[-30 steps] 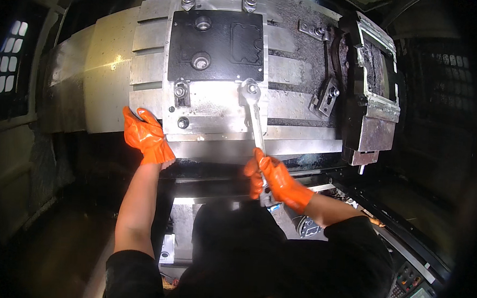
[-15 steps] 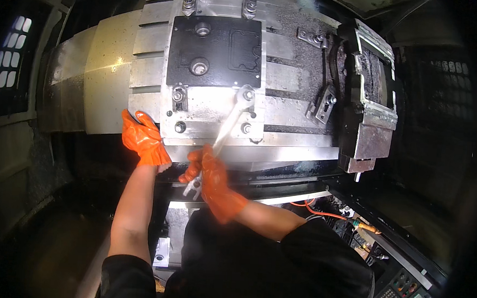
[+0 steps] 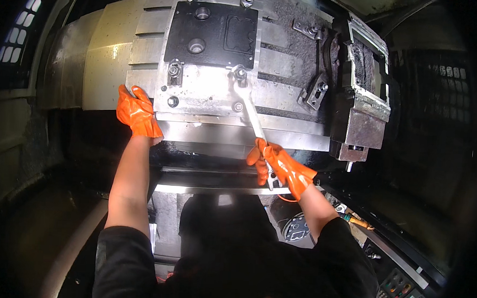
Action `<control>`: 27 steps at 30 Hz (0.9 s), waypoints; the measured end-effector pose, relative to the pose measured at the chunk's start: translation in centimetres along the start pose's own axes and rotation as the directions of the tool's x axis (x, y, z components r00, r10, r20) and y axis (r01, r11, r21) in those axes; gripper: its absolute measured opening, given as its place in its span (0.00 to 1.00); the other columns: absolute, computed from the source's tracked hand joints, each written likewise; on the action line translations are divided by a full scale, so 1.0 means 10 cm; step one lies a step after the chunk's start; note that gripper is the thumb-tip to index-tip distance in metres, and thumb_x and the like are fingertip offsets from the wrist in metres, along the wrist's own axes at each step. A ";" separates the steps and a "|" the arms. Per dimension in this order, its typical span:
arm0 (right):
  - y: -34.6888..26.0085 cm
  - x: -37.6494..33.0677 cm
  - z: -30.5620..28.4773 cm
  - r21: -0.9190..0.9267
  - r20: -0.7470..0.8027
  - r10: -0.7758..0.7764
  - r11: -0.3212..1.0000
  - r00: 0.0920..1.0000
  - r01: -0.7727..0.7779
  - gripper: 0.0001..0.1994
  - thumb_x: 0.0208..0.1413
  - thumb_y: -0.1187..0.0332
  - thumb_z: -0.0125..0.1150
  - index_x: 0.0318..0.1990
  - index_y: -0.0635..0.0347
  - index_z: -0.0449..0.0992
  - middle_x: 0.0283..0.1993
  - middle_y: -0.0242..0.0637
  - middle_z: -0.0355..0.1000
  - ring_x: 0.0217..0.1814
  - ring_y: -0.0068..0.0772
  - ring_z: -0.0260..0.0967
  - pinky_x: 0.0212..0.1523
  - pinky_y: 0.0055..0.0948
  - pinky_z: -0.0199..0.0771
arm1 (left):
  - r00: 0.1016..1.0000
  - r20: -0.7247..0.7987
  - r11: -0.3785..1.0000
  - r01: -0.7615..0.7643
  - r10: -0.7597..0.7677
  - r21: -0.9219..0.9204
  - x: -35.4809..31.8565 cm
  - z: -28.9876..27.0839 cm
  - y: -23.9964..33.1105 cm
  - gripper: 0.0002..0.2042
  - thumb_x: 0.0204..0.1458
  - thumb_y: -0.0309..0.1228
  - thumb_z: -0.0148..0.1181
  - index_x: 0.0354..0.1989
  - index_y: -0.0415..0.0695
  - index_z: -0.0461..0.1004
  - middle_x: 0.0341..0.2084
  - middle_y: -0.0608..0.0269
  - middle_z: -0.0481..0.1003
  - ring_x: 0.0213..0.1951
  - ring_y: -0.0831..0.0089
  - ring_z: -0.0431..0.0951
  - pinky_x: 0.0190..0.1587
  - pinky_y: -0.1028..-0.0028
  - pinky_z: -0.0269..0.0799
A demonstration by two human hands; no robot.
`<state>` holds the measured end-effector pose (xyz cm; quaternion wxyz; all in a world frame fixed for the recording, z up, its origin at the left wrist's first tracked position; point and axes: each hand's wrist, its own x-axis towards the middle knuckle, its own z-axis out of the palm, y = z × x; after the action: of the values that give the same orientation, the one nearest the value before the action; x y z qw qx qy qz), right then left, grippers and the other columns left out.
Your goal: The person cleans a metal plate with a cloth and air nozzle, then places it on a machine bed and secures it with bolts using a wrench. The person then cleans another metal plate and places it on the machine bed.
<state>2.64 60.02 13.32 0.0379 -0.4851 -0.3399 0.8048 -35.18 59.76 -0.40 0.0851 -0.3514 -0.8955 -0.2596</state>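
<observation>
My right hand (image 3: 283, 165), in an orange rubber glove, is closed around the lower part of a long silver wrench (image 3: 252, 114). The wrench's far end sits at the nut of a clamp (image 3: 240, 73) on the near right side of a bright metal plate (image 3: 206, 93); its open-jawed lower end pokes out below my fingers. My left hand (image 3: 137, 111), gloved alike, rests on the front edge of the slotted machine table, left of the plate, thumb apart from the fingers. A black block (image 3: 212, 34) with two round holes lies on the plate.
A second clamp (image 3: 174, 73) stands at the plate's near left, with two more along its far side. Loose clamp pieces (image 3: 314, 93) lie on the chip-covered table to the right. Beyond them stands a vise-like fixture (image 3: 365, 110). A control panel (image 3: 401, 292) is at lower right.
My right hand has swung the wrench's lower end rightward, so the handle now slants down to the right. The left hand stays on the table edge. The view has shifted slightly.
</observation>
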 end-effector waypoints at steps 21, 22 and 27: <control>-0.33 0.02 -0.36 -0.006 0.145 0.324 0.945 0.935 -0.327 0.36 0.64 0.30 0.43 0.37 0.61 0.73 0.20 0.36 0.64 0.21 0.34 0.66 0.28 0.34 0.75 | 1.000 0.007 0.998 -0.018 0.018 0.054 0.02 0.07 -0.12 0.23 0.63 0.42 0.54 0.59 0.38 0.70 0.47 0.40 0.77 0.48 0.44 0.78 0.52 0.59 0.74; -0.33 0.02 -0.37 -0.007 0.153 0.329 0.943 0.932 -0.331 0.36 0.64 0.30 0.42 0.36 0.61 0.73 0.19 0.37 0.64 0.21 0.34 0.66 0.28 0.34 0.75 | 0.999 0.016 0.998 -0.031 0.031 0.056 0.02 0.06 -0.12 0.23 0.63 0.42 0.54 0.59 0.38 0.70 0.47 0.40 0.77 0.48 0.45 0.78 0.52 0.59 0.74; -0.25 0.03 -0.43 0.112 0.279 0.159 0.974 0.947 -0.197 0.34 0.66 0.32 0.41 0.35 0.59 0.73 0.18 0.36 0.64 0.20 0.32 0.64 0.26 0.33 0.71 | 0.999 0.034 0.999 -0.021 0.022 -0.039 0.01 0.03 -0.07 0.24 0.64 0.42 0.53 0.60 0.36 0.70 0.49 0.39 0.77 0.50 0.44 0.78 0.53 0.60 0.73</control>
<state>5.30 64.23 13.32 -0.0479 -0.3966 -0.2399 0.8848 -35.69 59.53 -0.96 0.0656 -0.3668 -0.8879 -0.2698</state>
